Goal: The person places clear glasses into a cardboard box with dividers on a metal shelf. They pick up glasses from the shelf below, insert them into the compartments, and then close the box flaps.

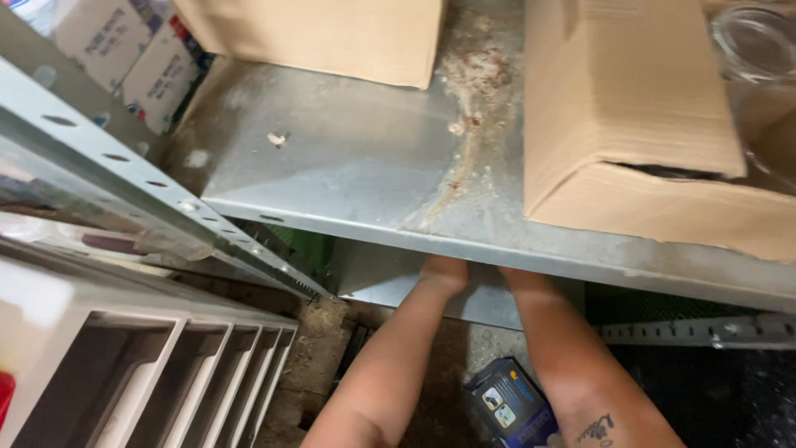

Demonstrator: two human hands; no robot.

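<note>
- Metal shelf [348,158]: grey, stained and dusty; its front edge runs across the view from centre-left down to the right. Both your forearms reach under this edge.
- Your left hand [444,272]: only the wrist and heel show at the shelf's front lip; fingers are hidden beneath, so you cannot tell whether they are apart, together or clamped on anything.
- Your right hand [521,279]: same condition, just beside the left, fingers out of sight under the shelf; state cannot be told.
- Lower metal panel [390,282]: a second grey sheet shows below the shelf, right behind your wrists.
- Cardboard box [622,116] stands on the shelf to the right, one flap slightly open; a second cardboard box [332,33] sits at the back left, well apart from the first.
- Glass jar [759,50]: at the far right edge, blurred.
- Dark blue packet [510,406] lies on the floor between your forearms.
- Slotted upright rail [157,187] slants across the left.
- White slatted rack [166,373]: lower left.
</note>
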